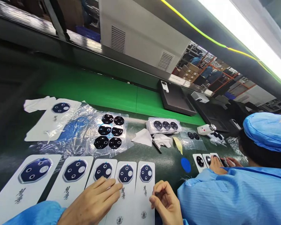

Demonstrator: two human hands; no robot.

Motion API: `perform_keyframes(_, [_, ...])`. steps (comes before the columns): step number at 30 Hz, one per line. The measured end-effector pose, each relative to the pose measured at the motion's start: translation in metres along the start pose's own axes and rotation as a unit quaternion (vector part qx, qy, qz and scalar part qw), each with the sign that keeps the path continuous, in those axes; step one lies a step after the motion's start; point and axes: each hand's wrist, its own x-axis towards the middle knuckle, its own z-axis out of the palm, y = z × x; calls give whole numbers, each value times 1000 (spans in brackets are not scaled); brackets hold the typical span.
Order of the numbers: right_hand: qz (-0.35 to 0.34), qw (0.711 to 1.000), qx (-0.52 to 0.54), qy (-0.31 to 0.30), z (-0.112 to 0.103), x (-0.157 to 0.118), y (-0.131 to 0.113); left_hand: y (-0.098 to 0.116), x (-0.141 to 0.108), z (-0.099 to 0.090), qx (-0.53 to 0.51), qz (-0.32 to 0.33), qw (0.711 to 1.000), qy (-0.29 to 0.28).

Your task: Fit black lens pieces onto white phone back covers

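Left hand [93, 203] lies flat, fingers spread, pressing on a row of white phone backs [125, 193] at the bench's near edge, right hand [165, 201] curled loosely beside them, seemingly empty; a sliding palm could smear the lenses [125, 173]

5 white phone backs [103, 184] abreast
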Motion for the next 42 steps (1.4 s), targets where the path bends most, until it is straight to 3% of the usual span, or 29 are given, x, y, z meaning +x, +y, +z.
perform_keyframes(4, [-54, 995, -83, 4, 17, -4, 1, 0, -3, 3, 39, 9, 999, -10])
perform_keyframes(9, [-171, 966, -193, -2, 18, -1, 5, -1, -1, 0, 71, 27, 997, -25])
perform_keyframes(18, [-79, 991, -97, 46, 26, 1, 23, -1, -6, 6, 99, 37, 994, -20])
perform_keyframes(24, [-147, 974, -173, 14, 26, 8, 19, -1, -3, 7, 106, 41, 993, -18])
perform_keyframes(28, [-191, 949, -250, 0, 26, 14, 19, -2, -2, 6, 105, 61, 992, -24])
perform_keyframes(34, [-303, 868, -393, -26, 39, 23, 13, -2, 0, 8, 112, 67, 991, -23])
perform_keyframes(39, [-360, 813, -458, -27, 57, 30, 23, 0, 6, 8, 123, 64, 990, -2])
perform_keyframes(42, [-388, 798, -461, 4, 60, 33, 26, 1, 7, 5, 123, 60, 991, -5])
